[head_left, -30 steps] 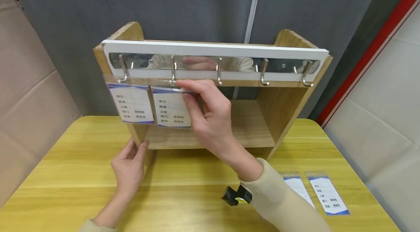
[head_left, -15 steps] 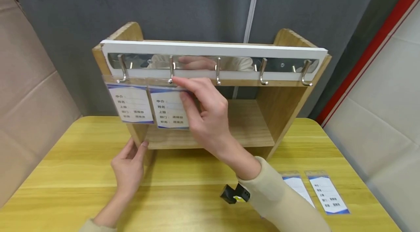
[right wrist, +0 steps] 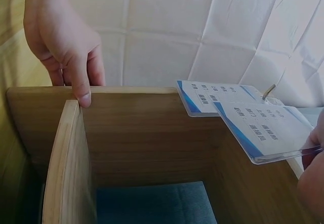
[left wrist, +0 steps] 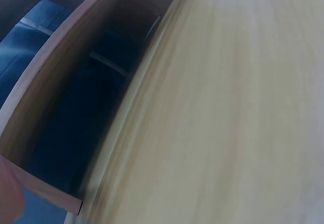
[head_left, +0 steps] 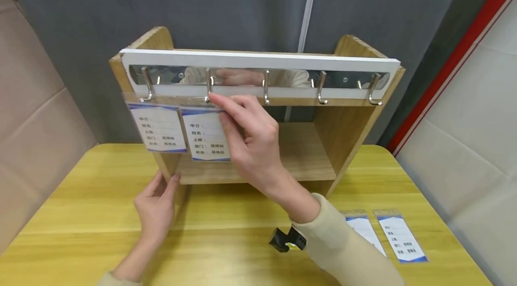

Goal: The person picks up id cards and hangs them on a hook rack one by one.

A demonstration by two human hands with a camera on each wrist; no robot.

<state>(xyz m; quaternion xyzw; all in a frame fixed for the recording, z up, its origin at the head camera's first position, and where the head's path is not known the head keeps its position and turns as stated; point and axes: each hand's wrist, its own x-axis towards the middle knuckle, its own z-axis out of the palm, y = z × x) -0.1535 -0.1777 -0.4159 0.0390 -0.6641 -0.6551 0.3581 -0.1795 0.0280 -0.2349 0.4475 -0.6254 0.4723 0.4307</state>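
Note:
In the head view, my right hand (head_left: pixel 256 142) pinches the upper right edge of a plastic-sleeved name badge (head_left: pixel 206 135). The badge's clear top strip lies right at the second hook (head_left: pixel 208 84) from the left, with my fingertip beside the hook's end. Another name badge (head_left: pixel 159 129) hangs from the leftmost hook (head_left: pixel 147 84), close beside the first. Low on the left, my left hand (head_left: pixel 156 207) grips the side panel of the wooden shelf (head_left: pixel 327 142), thumb at the front edge; the right wrist view also shows this left hand (right wrist: pixel 66 46).
Several metal hooks line the white rail (head_left: pixel 262 59) along the shelf's upper front. On the yellow wooden table (head_left: pixel 226 232), two more name badges lie at the right, one badge (head_left: pixel 401 236) fully visible, the other badge (head_left: pixel 365 230) partly behind my right sleeve.
My right hand has shifted the held badge slightly left, its fingertip now closer to the end of the second hook. The left hand keeps its grip on the shelf.

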